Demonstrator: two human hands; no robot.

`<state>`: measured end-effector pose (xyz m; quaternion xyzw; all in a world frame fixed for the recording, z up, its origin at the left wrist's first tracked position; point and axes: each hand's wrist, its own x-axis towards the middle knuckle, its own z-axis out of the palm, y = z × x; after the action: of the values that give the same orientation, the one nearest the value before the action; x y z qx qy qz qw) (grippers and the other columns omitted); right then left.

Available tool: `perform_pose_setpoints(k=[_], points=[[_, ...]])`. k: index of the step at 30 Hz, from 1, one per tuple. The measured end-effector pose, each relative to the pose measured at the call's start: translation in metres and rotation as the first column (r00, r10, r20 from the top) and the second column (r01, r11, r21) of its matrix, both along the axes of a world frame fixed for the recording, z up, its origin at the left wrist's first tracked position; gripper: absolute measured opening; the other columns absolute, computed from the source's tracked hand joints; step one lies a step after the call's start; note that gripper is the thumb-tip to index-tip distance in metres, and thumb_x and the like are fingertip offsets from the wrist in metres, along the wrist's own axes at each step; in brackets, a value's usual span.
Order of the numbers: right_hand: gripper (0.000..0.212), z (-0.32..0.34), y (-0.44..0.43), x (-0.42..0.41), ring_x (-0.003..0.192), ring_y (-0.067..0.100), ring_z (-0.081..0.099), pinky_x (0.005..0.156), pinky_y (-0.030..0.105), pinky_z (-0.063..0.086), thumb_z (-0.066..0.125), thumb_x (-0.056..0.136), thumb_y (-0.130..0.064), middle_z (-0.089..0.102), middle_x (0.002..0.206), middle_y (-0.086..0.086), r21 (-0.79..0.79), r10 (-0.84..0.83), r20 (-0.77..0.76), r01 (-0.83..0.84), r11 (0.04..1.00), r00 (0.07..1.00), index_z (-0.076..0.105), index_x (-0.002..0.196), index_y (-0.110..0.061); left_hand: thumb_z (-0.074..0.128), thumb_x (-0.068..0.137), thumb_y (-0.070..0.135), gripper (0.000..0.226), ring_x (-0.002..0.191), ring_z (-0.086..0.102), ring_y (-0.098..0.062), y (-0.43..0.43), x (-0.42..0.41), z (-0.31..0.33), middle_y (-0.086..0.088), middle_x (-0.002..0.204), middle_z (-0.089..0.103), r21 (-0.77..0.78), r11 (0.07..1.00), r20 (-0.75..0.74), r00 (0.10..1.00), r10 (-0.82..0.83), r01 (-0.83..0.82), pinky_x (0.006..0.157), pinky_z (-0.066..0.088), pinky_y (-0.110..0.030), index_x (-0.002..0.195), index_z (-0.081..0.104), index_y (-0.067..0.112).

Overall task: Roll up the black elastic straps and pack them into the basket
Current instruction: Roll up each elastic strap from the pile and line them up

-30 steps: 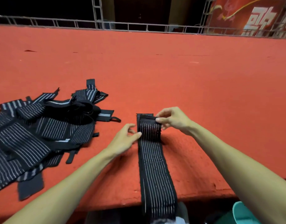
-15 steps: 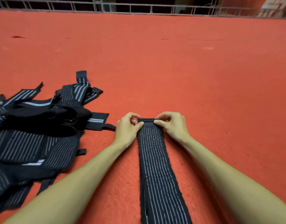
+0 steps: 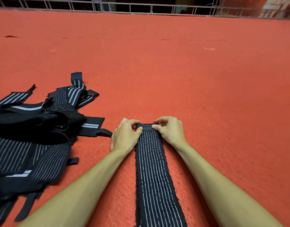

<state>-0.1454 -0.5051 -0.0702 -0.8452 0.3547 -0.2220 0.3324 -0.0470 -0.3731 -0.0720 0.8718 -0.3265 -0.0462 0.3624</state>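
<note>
Red carpeted platform [image 3: 206, 95] runs all the way back to a metal railing [image 3: 141, 9], and one black elastic strap [image 3: 153, 174] is laid flat on it, going from its far end straight back toward the person and off the bottom of the view. Both hands are on that far end — left hand [image 3: 124, 136] pinching the left corner, right hand [image 3: 169, 131] pinching the right corner, curled over what looks like a small first fold.

So the long axis points right at the body, and all the unrolled length lies on the near side of the grip. My guess is the roll has to travel toward the person. Neither hand is nearer, they're pretty much level.

Strap itself is black ribbed webbing with thin pale lines running lengthwise, slightly fuzzy edges, and a plain band at the end. Loose pile of unrolled straps [image 3: 34, 136] sits off to the left. No basket in view — can't say where it is.
</note>
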Motion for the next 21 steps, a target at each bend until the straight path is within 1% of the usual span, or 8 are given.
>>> perform_pose_setpoints(k=[4, 7, 9, 12, 14, 17, 19, 21], points=[[0.011, 0.008, 0.007, -0.002, 0.088, 0.011, 0.054, 0.08, 0.027, 0.044, 0.073, 0.08, -0.025, 0.058, 0.091, -0.006, -0.027, 0.029, -0.03, -0.03, 0.999, 0.999, 0.064, 0.079, -0.031, 0.062, 0.087, 0.033, 0.01, 0.094, 0.057, -0.013, 0.003, -0.003, 0.006, 0.013, 0.095, 0.048, -0.01, 0.998, -0.048, 0.997, -0.066, 0.066, 0.087, 0.043, -0.035, 0.092, 0.056, 0.039], [0.016, 0.023, 0.013, -0.013, 0.079, 0.009, 0.056, 0.076, 0.025, 0.043, 0.072, 0.081, -0.017, 0.064, 0.082, -0.009, -0.01, 0.099, 0.027, -0.099, 0.995, 0.995, 0.062, 0.076, -0.028, 0.065, 0.085, 0.024, 0.021, 0.089, 0.054, -0.008, 0.013, -0.007, 0.017, 0.015, 0.09, 0.052, -0.095, 0.974, -0.049, 0.977, -0.209, 0.204, 0.096, 0.039, -0.04, 0.081, 0.048, 0.035], [0.018, 0.039, 0.02, -0.023, 0.076, 0.008, 0.057, 0.073, 0.024, 0.042, 0.072, 0.081, -0.016, 0.065, 0.079, -0.012, -0.041, 0.14, 0.033, -0.139, 0.989, 0.99, 0.061, 0.075, -0.028, 0.063, 0.088, 0.021, 0.018, 0.09, 0.058, -0.007, 0.024, -0.013, 0.031, 0.015, 0.087, 0.058, -0.152, 0.948, -0.09, 0.951, -0.295, 0.28, 0.091, 0.04, -0.03, 0.085, 0.048, 0.029], [0.021, 0.068, 0.029, -0.035, 0.075, 0.007, 0.054, 0.069, 0.017, 0.036, 0.071, 0.082, -0.013, 0.061, 0.075, -0.014, -0.103, 0.2, 0.043, -0.195, 0.975, 0.979, 0.058, 0.075, -0.028, 0.057, 0.093, 0.018, 0.011, 0.066, 0.053, 0.001, 0.037, -0.024, 0.058, 0.013, 0.071, 0.059, -0.166, 0.914, -0.106, 0.914, -0.391, 0.371, 0.067, 0.04, -0.023, 0.096, 0.047, 0.02], [0.018, 0.092, 0.04, -0.048, 0.074, 0.007, 0.051, 0.064, 0.009, 0.034, 0.068, 0.084, -0.011, 0.059, 0.077, -0.012, -0.137, 0.247, 0.037, -0.24, 0.961, 0.968, 0.057, 0.08, -0.024, 0.056, 0.094, 0.02, 0.012, 0.071, 0.057, 0.002, 0.05, -0.033, 0.079, 0.012, 0.076, 0.063, -0.179, 0.904, -0.093, 0.909, -0.407, 0.387, 0.072, 0.047, -0.024, 0.105, 0.054, 0.022], [0.015, 0.124, 0.06, -0.07, 0.068, 0.001, 0.052, 0.062, 0.01, 0.037, 0.067, 0.085, -0.012, 0.059, 0.075, -0.012, -0.153, 0.318, 0.017, -0.311, 0.938, 0.948, 0.057, 0.081, -0.023, 0.056, 0.094, 0.016, 0.014, 0.089, 0.068, -0.021, 0.073, -0.048, 0.11, -0.008, 0.095, 0.07, -0.208, 0.886, -0.164, 0.879, -0.448, 0.413, 0.079, 0.058, -0.042, 0.105, 0.064, 0.014], [0.015, 0.142, 0.073, -0.087, 0.058, 0.001, 0.055, 0.058, 0.02, 0.045, 0.069, 0.083, -0.009, 0.062, 0.071, -0.007, -0.065, 0.343, 0.048, -0.34, 0.938, 0.938, 0.061, 0.077, -0.021, 0.054, 0.095, 0.014, 0.012, 0.08, 0.069, -0.023, 0.09, -0.061, 0.127, -0.015, 0.092, 0.068, -0.222, 0.883, -0.239, 0.855, -0.46, 0.413, 0.072, 0.06, -0.041, 0.1, 0.066, 0.012], [0.014, 0.159, 0.088, -0.106, 0.051, 0.008, 0.055, 0.047, 0.025, 0.048, 0.07, 0.082, -0.003, 0.062, 0.066, -0.001, 0.128, 0.369, 0.137, -0.386, 0.914, 0.919, 0.063, 0.077, -0.014, 0.052, 0.097, 0.013, 0.012, 0.064, 0.062, -0.013, 0.107, -0.078, 0.145, -0.009, 0.081, 0.063, -0.266, 0.871, -0.335, 0.808, -0.486, 0.414, 0.061, 0.058, -0.031, 0.096, 0.064, 0.012]])
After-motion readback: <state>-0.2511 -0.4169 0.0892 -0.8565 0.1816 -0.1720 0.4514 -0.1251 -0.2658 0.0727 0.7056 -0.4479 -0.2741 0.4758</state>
